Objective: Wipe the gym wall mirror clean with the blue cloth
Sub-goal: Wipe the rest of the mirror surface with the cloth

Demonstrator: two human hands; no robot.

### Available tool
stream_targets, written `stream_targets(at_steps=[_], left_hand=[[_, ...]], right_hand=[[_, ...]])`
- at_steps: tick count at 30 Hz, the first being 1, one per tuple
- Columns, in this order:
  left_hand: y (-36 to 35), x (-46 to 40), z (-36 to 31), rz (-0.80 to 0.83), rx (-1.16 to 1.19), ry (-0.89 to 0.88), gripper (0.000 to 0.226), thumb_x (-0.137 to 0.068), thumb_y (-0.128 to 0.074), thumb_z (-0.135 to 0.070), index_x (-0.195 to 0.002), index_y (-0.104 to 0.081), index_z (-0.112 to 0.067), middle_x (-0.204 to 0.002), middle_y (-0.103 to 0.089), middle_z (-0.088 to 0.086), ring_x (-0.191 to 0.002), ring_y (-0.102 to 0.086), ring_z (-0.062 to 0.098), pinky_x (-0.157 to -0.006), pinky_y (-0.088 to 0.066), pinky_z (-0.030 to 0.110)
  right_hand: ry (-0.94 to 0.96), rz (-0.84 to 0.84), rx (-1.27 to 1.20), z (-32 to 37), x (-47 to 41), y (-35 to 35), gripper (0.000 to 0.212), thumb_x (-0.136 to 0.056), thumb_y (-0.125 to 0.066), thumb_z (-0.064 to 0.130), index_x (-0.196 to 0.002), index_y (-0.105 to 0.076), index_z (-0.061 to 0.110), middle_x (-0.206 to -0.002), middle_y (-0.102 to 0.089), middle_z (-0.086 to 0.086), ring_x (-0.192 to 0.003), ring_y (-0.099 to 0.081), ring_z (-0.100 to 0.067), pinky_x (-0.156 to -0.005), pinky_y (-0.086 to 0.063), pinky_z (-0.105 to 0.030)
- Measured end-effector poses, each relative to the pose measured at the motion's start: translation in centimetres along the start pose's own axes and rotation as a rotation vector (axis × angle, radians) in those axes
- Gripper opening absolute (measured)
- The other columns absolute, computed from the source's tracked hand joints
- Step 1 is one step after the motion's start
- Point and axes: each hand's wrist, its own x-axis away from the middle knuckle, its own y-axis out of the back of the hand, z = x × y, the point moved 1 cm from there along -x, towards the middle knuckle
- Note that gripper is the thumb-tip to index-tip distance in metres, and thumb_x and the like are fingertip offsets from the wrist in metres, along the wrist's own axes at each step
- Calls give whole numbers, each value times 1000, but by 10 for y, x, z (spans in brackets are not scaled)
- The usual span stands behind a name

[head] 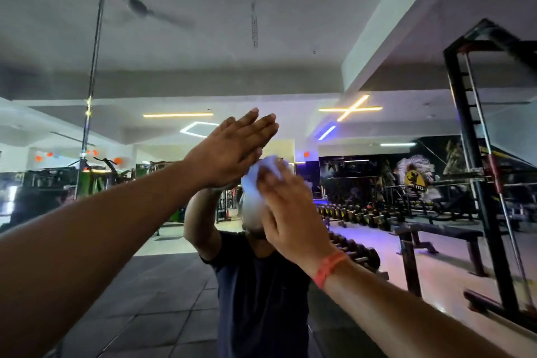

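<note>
The wall mirror [174, 38] fills nearly the whole view and reflects the gym behind me. My right hand [287, 212] presses the pale blue cloth [263, 176] against the glass at the centre, fingers spread over it; an orange band circles that wrist. My left hand [229, 154] is raised just left of the cloth, fingers straight and flat toward the glass, holding nothing. My own reflection, in a dark shirt, stands behind both hands, its face hidden by the cloth.
A black rack frame [476, 183] with a steel guide rod stands close on the right. In the reflection, a dumbbell rack [354, 212], a bench [436, 234] and dark floor tiles [151, 299] show. A vertical seam [93, 67] splits the mirror at the left.
</note>
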Motion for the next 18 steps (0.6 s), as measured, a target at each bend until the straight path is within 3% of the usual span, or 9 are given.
stream_targets(at_steps=[2, 3, 4, 7, 9, 12, 14, 16, 18], left_hand=[[-1, 10, 3, -1, -1, -9, 62, -102, -24, -40, -161, -31, -21, -169, -22, -3, -157, -16, 25, -117, -32, 51], [-2, 14, 4, -3, 2, -11, 62, -103, -24, -41, -161, -31, -21, -169, -23, -3, -157, -15, 24, -117, -32, 51], [-2, 17, 4, -4, 5, -13, 62, -103, -24, -41, -161, -31, -22, -169, -22, -4, -158, -15, 23, -117, -32, 52], [-4, 23, 1, -4, 14, -1, 63, -102, -21, -43, -161, -29, -23, -169, -19, -6, -158, -12, 22, -118, -30, 54], [-7, 30, -3, -6, 5, 22, 64, -102, -19, -45, -162, -26, -25, -170, -16, -7, -158, -10, 22, -120, -26, 52], [-14, 41, -4, -46, -37, 5, 61, -103, -22, -44, -161, -31, -24, -169, -22, -5, -157, -17, 24, -118, -29, 52], [-15, 45, -1, -56, -11, 9, 60, -103, -24, -43, -160, -33, -25, -168, -23, -7, -157, -16, 22, -119, -26, 50], [-12, 44, -5, -69, 80, 51, 60, -102, -24, -42, -159, -35, -27, -168, -24, -10, -158, -14, 18, -120, -22, 47], [-7, 43, -20, -142, 266, 150, 56, -100, -34, -36, -153, -47, -22, -163, -37, -5, -156, -21, 17, -121, -24, 40]], right_hand=[[285, 92, 74, -21, 10, 14, 46, -106, -40, 27, -147, -53, 11, -155, -50, -5, -151, -34, -29, -118, -36, -48], [332, 89, 141, -39, 11, 23, 47, -105, -41, 27, -148, -52, 12, -154, -51, -3, -151, -36, -28, -117, -37, -47], [292, 57, 192, -53, 10, 32, 48, -104, -42, 26, -150, -50, 13, -155, -50, -2, -151, -36, -27, -116, -37, -47], [-128, -134, 134, -46, 8, 32, 51, -102, -42, 22, -151, -48, 13, -157, -47, -3, -154, -28, -28, -119, -33, -51], [-185, -163, 31, -9, 16, 7, 54, -99, -49, 17, -152, -46, 10, -158, -45, -7, -154, -26, -32, -121, -31, -54], [209, 89, 36, -3, 23, 2, 52, -99, -53, 16, -150, -49, 8, -159, -45, -7, -152, -30, -34, -119, -34, -53], [353, 168, 148, -29, 16, 20, 49, -102, -48, 22, -150, -50, 13, -158, -46, -2, -152, -32, -29, -119, -34, -48], [228, 138, 198, -39, 11, 27, 52, -103, -41, 27, -154, -46, 18, -161, -41, 3, -154, -28, -24, -120, -31, -48], [13, 93, 143, -17, 14, 19, 56, -101, -41, 25, -156, -42, 18, -165, -35, 3, -157, -21, -27, -121, -27, -51]])
